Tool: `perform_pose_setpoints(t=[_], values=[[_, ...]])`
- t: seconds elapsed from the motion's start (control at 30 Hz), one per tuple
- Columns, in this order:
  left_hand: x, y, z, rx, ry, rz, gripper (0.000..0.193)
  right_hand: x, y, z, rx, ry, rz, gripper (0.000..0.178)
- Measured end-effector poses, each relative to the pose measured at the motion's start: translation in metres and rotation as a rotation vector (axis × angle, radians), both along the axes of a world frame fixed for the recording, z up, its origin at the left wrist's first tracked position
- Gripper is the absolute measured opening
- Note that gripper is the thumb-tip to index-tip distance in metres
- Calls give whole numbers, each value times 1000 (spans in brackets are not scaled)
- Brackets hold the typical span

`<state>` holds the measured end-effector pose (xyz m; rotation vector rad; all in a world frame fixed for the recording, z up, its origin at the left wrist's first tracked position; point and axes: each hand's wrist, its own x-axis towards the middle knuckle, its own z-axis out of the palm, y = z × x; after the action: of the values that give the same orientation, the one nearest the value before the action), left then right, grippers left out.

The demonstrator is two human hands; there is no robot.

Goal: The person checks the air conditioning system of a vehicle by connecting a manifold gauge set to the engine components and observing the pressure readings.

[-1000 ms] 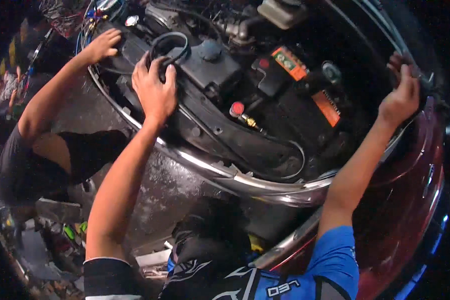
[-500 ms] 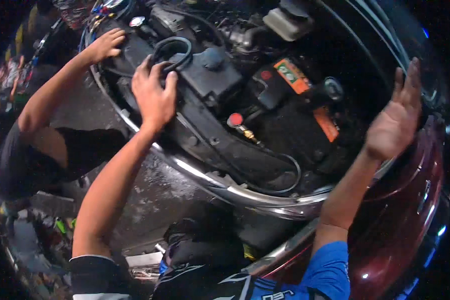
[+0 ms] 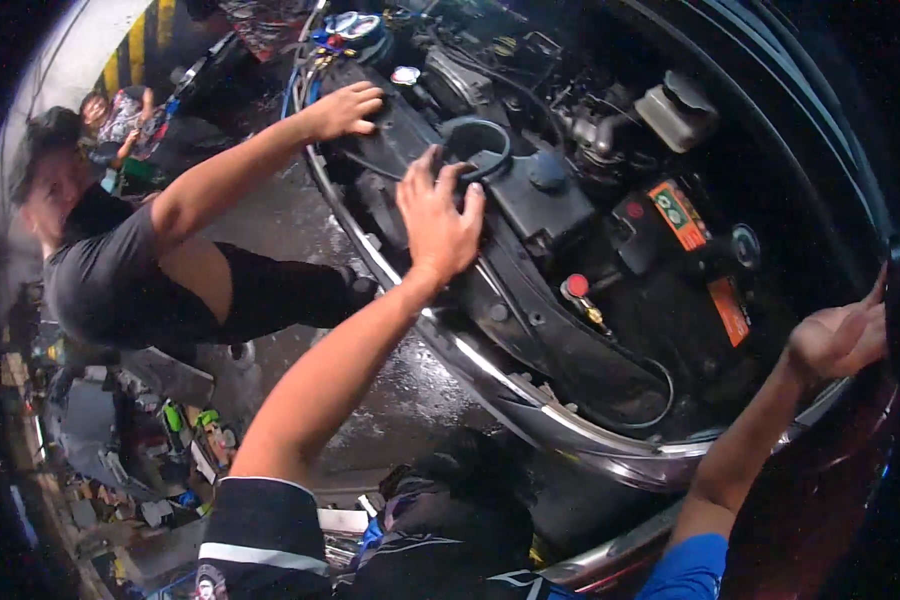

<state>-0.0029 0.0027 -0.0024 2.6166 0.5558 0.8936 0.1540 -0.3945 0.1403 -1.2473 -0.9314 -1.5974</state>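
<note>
My left hand (image 3: 438,225) lies on the black panel (image 3: 530,320) along the front of a car's engine bay. Its fingers are spread, their tips by a looped black hose (image 3: 507,155); whether they touch the hose I cannot tell. Beside the loop sits a black plastic box (image 3: 545,205). A red-capped brass fitting (image 3: 575,286) with a thin hose lies right of this hand. Far to the right, my right hand (image 3: 838,340) is raised by a dark edge of the car, palm showing and holding nothing visible. Its fingers are stretched out, the tips partly lost in shadow.
A co-worker at left rests a hand (image 3: 348,110) on the same panel. Beyond it are pressure gauges (image 3: 357,28) with coloured hoses. The bay holds a battery with orange labels (image 3: 676,214) and a pale reservoir (image 3: 676,118). Clutter with green items (image 3: 173,417) covers the lower-left floor.
The view has swung, shifting the scene rightward. My right hand has come lower and tilted over toward the dark edge. My left hand stays about the same place on the panel.
</note>
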Motion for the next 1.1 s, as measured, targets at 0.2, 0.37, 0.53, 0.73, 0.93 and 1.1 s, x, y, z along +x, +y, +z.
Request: perform_pose_setpoints(t=[0.2,0.37,0.53,0.73,0.93,1.1], values=[[-1,0,-1,-5,-49,5,33,19,-59,-13,-343,646,12,50],[0,-1,3,-99,43,20,37,45,-127,-28,-155,1014,422,51],[-3,-1,0,-93,6,1,36,74,-185,-60,-492,363,-1175,37],[-1,-1,-2,-101,5,8,36,76,-190,-65,-500,461,-946,46],[-5,-2,7,-194,-45,-8,58,72,-151,-61,-327,713,-175,46],[-5,3,32,-174,-171,131,58,66,-114,-49,-506,673,-313,42]])
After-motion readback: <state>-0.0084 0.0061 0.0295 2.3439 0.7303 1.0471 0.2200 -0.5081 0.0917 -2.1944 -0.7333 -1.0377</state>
